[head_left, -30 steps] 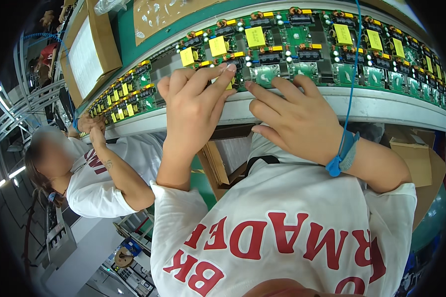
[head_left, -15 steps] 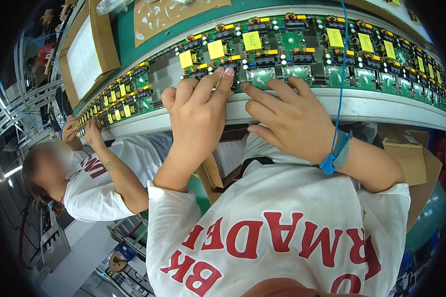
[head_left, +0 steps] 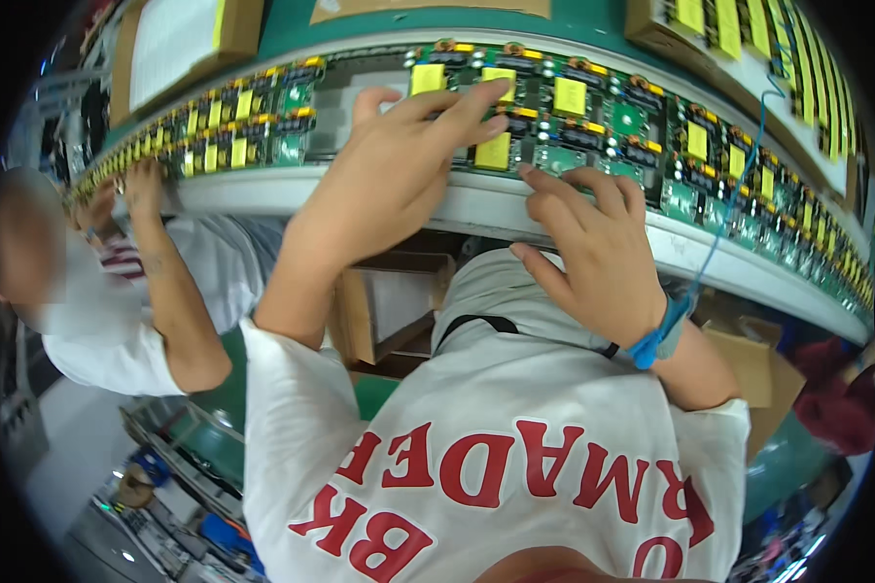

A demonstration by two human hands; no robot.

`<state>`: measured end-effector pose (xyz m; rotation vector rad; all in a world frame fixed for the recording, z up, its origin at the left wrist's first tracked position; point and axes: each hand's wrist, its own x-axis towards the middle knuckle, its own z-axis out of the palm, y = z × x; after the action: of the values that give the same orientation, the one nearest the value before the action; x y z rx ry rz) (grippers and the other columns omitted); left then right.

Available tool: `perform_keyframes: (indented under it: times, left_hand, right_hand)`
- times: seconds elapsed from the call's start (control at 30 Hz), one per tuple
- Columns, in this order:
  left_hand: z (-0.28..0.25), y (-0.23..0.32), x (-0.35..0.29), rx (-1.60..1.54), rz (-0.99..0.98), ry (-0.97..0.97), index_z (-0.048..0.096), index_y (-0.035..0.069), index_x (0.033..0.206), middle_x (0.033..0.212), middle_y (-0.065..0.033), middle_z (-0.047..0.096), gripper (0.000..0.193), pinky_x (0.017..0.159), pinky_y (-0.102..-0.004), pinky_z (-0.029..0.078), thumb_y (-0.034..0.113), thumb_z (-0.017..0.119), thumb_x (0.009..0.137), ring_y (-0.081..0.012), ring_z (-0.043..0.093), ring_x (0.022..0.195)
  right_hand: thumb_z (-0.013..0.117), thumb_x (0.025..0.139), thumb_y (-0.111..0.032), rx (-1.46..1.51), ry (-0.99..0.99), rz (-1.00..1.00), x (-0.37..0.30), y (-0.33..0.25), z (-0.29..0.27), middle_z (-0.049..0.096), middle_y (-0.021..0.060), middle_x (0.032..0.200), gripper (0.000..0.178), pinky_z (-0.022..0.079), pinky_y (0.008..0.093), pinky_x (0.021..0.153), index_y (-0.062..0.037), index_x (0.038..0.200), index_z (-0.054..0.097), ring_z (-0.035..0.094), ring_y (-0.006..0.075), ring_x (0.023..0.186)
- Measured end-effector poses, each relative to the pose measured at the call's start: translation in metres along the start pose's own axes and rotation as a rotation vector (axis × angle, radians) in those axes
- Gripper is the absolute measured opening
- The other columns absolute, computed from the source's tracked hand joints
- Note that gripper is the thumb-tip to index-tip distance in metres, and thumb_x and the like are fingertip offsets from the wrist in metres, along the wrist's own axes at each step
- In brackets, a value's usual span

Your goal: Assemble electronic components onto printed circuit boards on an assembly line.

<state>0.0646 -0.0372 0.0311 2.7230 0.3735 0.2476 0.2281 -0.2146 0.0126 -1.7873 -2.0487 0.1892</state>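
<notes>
My left hand (head_left: 384, 180) hovers over the green circuit boards with its thumb and forefinger stretched out and apart. Nothing shows between them. The fingertips are beside a yellow block-shaped component (head_left: 499, 80) in the far row; another yellow block (head_left: 493, 153) sits just below the thumb in the near row. My right hand (head_left: 593, 228) rests along the line's near edge, fingers loosely bent and spread. Its forefinger tip is by the board edge, right of that near block, and I see nothing held. The undersides of my left fingers are hidden.
A metal rail (head_left: 253, 191) borders the boards. At far right, a carton (head_left: 642, 21) holds rows of yellow blocks; another open carton (head_left: 238, 39) stands far left. A blue cord (head_left: 721, 228) runs from my right wristband. A co-worker's hands (head_left: 144, 185) work farther left.
My left hand has opened from a pinch and moved slightly right over the boards. A yellow block now shows in the near row by its thumb. The view has shifted.
</notes>
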Motion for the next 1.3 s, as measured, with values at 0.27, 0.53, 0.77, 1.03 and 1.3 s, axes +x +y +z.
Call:
perform_keyframes:
  times: [0.27, 0.53, 0.77, 1.03, 1.3]
  left_hand:
    - [0.012, -0.029, -0.013, -0.112, 0.024, 0.043, 0.041, 0.014, 0.147, 0.126, -0.0042, 0.066, 0.066, 0.098, -0.0478, 0.032, -0.005, 0.052, 0.085, -0.0241, 0.058, 0.116]
    - [0.021, -0.022, -0.014, -0.181, 0.054, 0.139, 0.047, 0.011, 0.143, 0.132, -0.011, 0.06, 0.056, 0.102, -0.0522, 0.031, -0.002, 0.048, 0.089, -0.0285, 0.057, 0.12]
    - [0.022, -0.022, -0.015, -0.265, 0.124, 0.174, 0.043, 0.005, 0.145, 0.127, -0.0131, 0.062, 0.057, 0.1, -0.0518, 0.031, 0.001, 0.049, 0.089, -0.0285, 0.055, 0.121]
    - [0.02, -0.025, -0.013, -0.246, 0.12, 0.189, 0.042, 0.003, 0.145, 0.126, -0.0128, 0.063, 0.056, 0.099, -0.0507, 0.031, 0.002, 0.05, 0.089, -0.0291, 0.054, 0.122]
    - [0.017, -0.021, -0.013, -0.213, 0.11, 0.163, 0.044, 0.004, 0.144, 0.127, -0.013, 0.063, 0.055, 0.101, -0.0514, 0.03, 0.002, 0.05, 0.089, -0.0294, 0.054, 0.122]
  right_hand:
    - [0.073, 0.081, -0.025, 0.097, 0.04, 0.215, 0.061, -0.02, 0.013, 0.066, 0.0154, 0.1, 0.035, 0.045, 0.0414, 0.079, -0.0041, 0.102, 0.054, 0.061, 0.0334, 0.091]
    - [0.069, 0.083, -0.023, -0.061, 0.2, 0.376, 0.079, -0.024, 0.027, 0.063, 0.0177, 0.066, 0.032, 0.049, 0.0465, 0.052, -0.0012, 0.097, 0.049, 0.063, 0.0379, 0.059]
    - [0.067, 0.083, -0.024, -0.043, 0.162, 0.517, 0.084, -0.035, 0.026, 0.067, 0.0165, 0.07, 0.033, 0.052, 0.0459, 0.053, -0.0007, 0.098, 0.049, 0.067, 0.0372, 0.062]
    - [0.064, 0.082, -0.02, -0.067, 0.242, 0.536, 0.09, -0.045, 0.032, 0.066, 0.0176, 0.069, 0.029, 0.051, 0.0476, 0.054, 0.0002, 0.097, 0.049, 0.066, 0.0386, 0.062]
    - [0.064, 0.08, -0.017, -0.073, 0.309, 0.564, 0.088, -0.049, 0.037, 0.065, 0.02, 0.069, 0.027, 0.051, 0.0488, 0.056, 0.0006, 0.095, 0.05, 0.065, 0.0399, 0.065]
